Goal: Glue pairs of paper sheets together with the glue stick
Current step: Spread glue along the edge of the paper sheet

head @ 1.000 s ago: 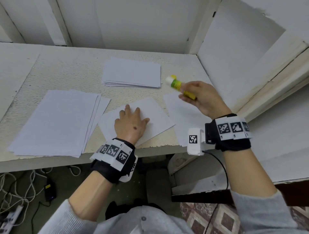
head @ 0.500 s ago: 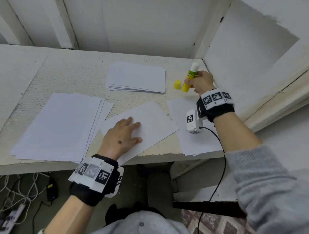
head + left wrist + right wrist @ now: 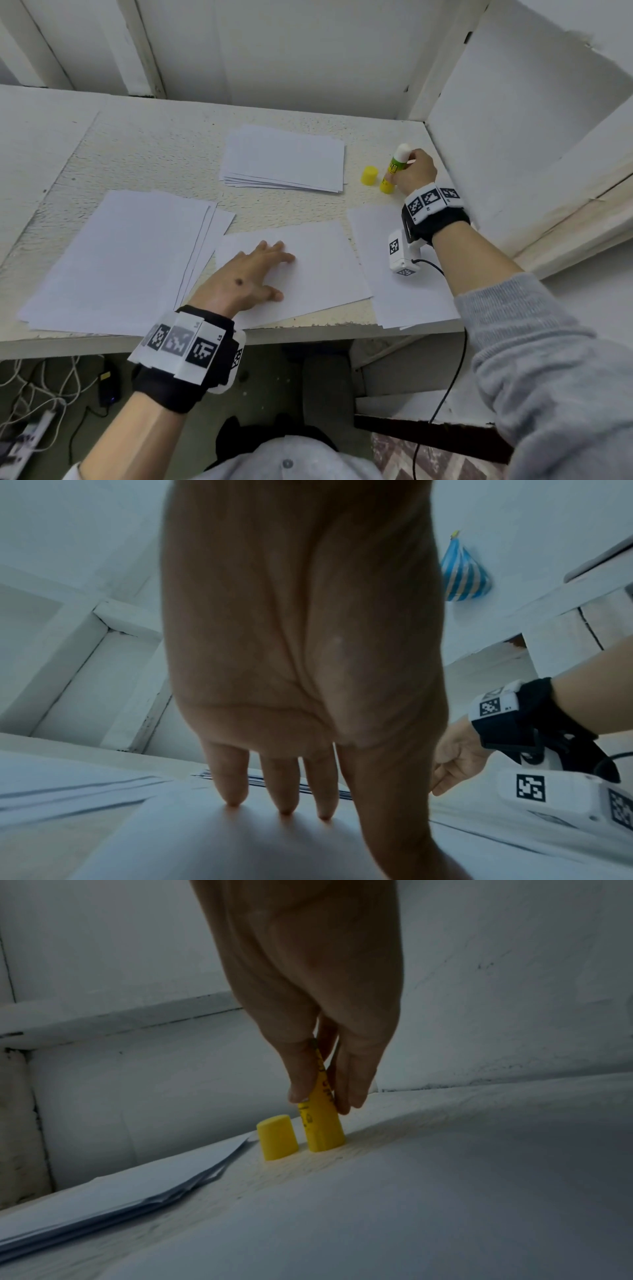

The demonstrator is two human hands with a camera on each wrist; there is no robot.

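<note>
Near the desk's (image 3: 144, 144) far right corner the right hand (image 3: 416, 171) pinches the glue stick (image 3: 394, 169), apparently standing base-down beside its cap (image 3: 369, 175), white tip up, while the flat left hand (image 3: 245, 284) presses a sheet (image 3: 322, 270).

Right hand (image 3: 416, 171) grips upright glue stick (image 3: 394, 169); left hand (image 3: 246, 281) flat on sheet (image 3: 322, 270)

1. The head view is evenly and diffusely lit; only soft shadows are cast.
2. Straight edges are bowed towards the borders by wide-angle distortion.
3. Both wrist views are rendered dim, with a bluish cast.
4. Slight softness and noise are noted in the right wrist view.
</note>
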